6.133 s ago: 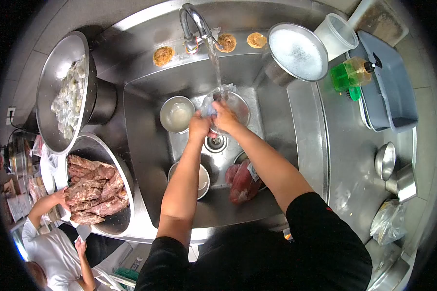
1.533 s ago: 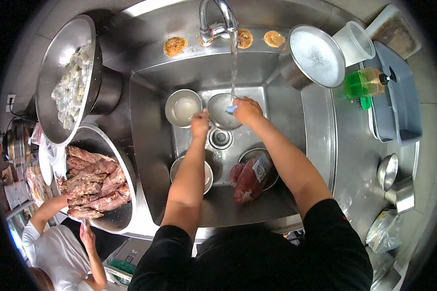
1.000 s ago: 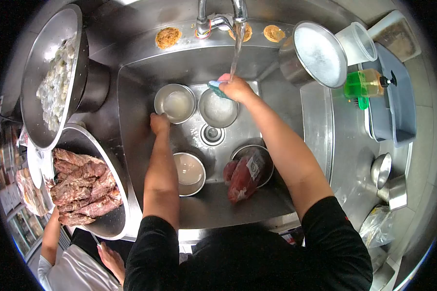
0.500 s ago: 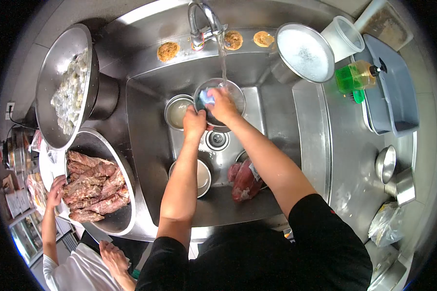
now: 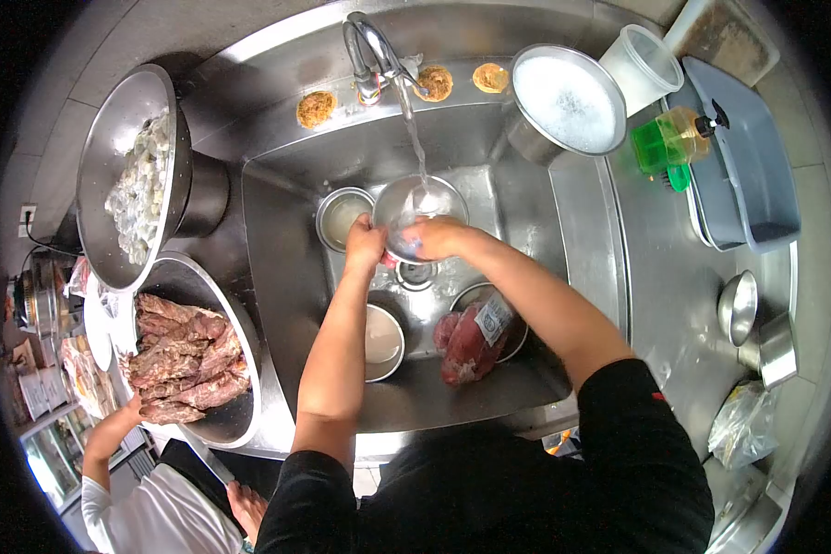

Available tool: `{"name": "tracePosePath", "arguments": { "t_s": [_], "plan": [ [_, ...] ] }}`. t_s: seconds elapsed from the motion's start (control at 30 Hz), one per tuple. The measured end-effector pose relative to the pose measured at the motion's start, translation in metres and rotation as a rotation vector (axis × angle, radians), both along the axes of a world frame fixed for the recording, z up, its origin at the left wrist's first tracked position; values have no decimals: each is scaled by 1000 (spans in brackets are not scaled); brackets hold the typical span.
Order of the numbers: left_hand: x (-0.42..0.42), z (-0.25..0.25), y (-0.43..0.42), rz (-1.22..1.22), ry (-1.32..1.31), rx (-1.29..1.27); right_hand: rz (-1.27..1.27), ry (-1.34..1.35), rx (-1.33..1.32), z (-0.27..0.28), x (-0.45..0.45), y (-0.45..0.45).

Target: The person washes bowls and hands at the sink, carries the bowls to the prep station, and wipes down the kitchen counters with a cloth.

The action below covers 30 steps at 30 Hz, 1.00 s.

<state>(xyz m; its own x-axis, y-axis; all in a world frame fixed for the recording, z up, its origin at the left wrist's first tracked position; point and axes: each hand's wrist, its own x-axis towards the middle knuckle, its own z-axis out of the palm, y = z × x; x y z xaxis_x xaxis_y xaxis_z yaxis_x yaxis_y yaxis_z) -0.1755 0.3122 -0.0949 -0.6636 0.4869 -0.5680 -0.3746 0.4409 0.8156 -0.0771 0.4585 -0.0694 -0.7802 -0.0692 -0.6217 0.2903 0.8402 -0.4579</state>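
Note:
A round metal bowl (image 5: 393,205) is under the running water in the sink (image 5: 277,305). My left hand (image 5: 367,246) grips its left rim, fingers closed. Inside the bowl is my right hand (image 5: 439,237), its fingers curled round a blue sponge (image 5: 414,246) that is mostly hidden. Water falls into the bowl from the faucet (image 5: 379,57). Beside it on the left sits a small metal bowl (image 5: 344,218) of cloudy liquid. Another bowl (image 5: 384,343) of pale liquid lies nearer me, partly behind my left forearm. A packaged piece of red meat (image 5: 473,346) rests against a metal container at right.
At left are a pan of cooked meat (image 5: 189,360) and a tilted bowl of shrimp-like pieces (image 5: 140,189). A co-worker's hand (image 5: 246,508) holds a knife (image 5: 208,459). On the right stand a foamy pot (image 5: 568,102), a green soap bottle (image 5: 665,146) and a grey tub (image 5: 748,157).
My right hand has moved lower in the bowl, and the sponge is now more covered. The bowl sits slightly lower in view. The co-worker's left hand has gone behind the meat; a knife now shows.

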Motion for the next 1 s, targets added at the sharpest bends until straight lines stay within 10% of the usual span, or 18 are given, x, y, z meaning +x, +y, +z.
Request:
{"name": "tracePosePath", "arguments": {
  "t_s": [0.13, 0.27, 0.5, 0.6, 0.77, 1.0],
  "plan": [
    [14, -1, 2, -104, -153, -37, -78, 432, 496, -28, 12, 19],
    [19, -11, 2, -181, -252, -27, -229, 825, 383, -31, -3, 9],
    [23, -68, -13, -64, -148, -119, -467, 217, 447, -42, 6, 54],
    [25, -91, -16, 44, -323, 85, -566, 249, 400, -42, 12, 67],
    [-18, -114, -57, 118, 28, -310, -845, 380, 170, -16, 39, 75],
    [-44, -141, -59, 267, -189, -504, -933, 326, -159, -27, 99, 24]
  ]
}}
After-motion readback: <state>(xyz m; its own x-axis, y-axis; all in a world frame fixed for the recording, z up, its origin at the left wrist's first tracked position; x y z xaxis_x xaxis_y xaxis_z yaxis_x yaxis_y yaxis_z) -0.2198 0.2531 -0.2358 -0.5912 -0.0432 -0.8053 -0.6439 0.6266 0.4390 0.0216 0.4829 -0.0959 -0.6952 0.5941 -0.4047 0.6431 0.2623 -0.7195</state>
